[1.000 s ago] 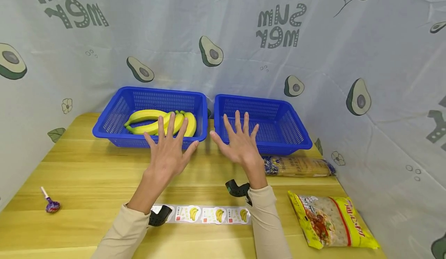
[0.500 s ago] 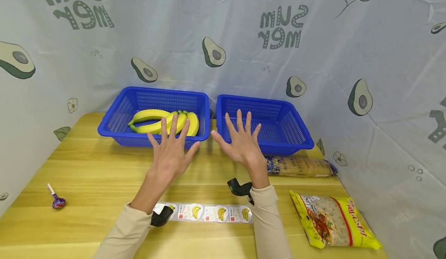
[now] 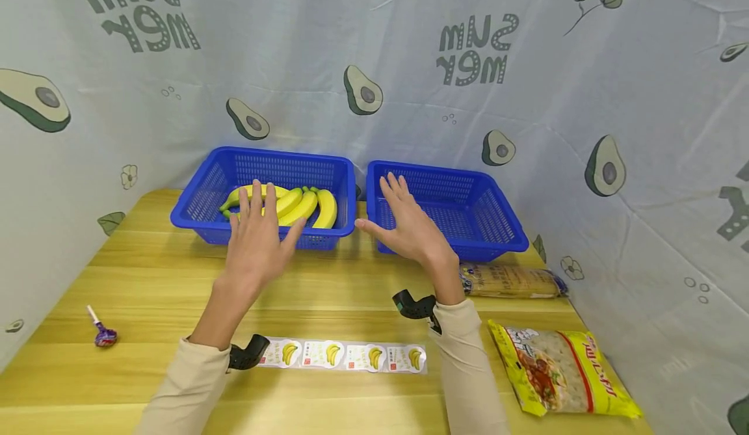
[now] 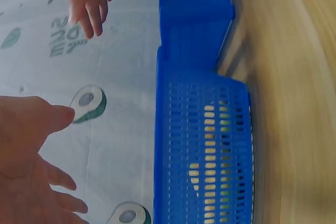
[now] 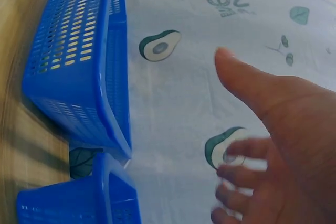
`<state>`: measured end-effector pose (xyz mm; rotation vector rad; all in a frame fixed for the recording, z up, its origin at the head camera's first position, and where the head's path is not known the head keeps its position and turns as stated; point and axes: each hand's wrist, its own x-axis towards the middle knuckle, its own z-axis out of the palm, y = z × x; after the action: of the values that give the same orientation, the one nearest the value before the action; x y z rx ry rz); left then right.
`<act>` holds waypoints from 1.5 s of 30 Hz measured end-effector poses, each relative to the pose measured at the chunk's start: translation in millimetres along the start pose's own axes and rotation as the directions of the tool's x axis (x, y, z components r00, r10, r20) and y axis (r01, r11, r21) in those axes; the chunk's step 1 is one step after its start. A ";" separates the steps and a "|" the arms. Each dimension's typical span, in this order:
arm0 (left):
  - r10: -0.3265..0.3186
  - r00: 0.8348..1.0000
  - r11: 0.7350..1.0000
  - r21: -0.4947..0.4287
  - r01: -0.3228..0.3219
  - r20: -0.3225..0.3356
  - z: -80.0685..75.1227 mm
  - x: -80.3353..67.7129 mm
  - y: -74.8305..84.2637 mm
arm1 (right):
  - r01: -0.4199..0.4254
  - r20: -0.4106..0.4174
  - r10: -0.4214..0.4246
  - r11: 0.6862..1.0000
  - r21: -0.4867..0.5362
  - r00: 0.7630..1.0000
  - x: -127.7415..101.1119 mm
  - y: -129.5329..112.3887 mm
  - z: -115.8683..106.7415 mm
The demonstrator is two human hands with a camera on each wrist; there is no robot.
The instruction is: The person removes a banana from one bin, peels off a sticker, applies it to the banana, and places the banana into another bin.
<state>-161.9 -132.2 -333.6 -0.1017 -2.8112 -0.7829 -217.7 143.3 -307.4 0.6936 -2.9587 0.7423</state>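
blue baskets (image 3: 447, 210) (bananas (image 3: 304, 204) in the left one) front both spread, empty hands (image 3: 254, 246); lollipop (image 3: 104, 336), noodle packets (image 3: 556, 373) aside.

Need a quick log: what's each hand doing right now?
Left hand: open, holding nothing.
Right hand: open, holding nothing.

- Bright, even light overhead; only soft shadows on the desk (image 3: 351, 279) under the baskets.
- Head view is sharp, though it bends at the edges.
- Both wrist views are smeared by motion blur, desk especially.
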 end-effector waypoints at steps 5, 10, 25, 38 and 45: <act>-0.043 0.999 0.996 -0.081 0.042 -0.013 -18.2 -0.4 -14.8 | 0.179 0.051 -0.177 0.983 -0.028 0.983 17.1 0.8 -11.3; -0.096 0.995 0.986 -0.138 0.090 -0.040 -32.1 3.0 -35.8 | 0.299 0.093 -0.292 0.952 -0.067 0.952 37.5 -4.2 -17.7; -0.335 0.923 0.927 -0.242 0.288 -0.187 -54.8 8.9 -114.8 | 0.348 0.193 -0.322 0.930 -0.118 0.927 93.1 -22.5 -20.8; -0.513 0.859 0.698 -0.582 0.417 0.000 -54.5 6.3 -145.0 | 0.382 0.209 -0.378 0.924 0.026 0.902 133.9 -28.8 -11.2; -0.573 0.820 0.599 -0.691 0.404 -0.017 -48.9 9.1 -149.8 | 0.341 0.219 -0.371 0.926 0.161 0.903 156.2 -34.2 -3.1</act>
<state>-180.1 -285.6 -366.0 0.6574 -2.1835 -1.7713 -344.3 52.7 -271.0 1.3860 -2.8717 0.8562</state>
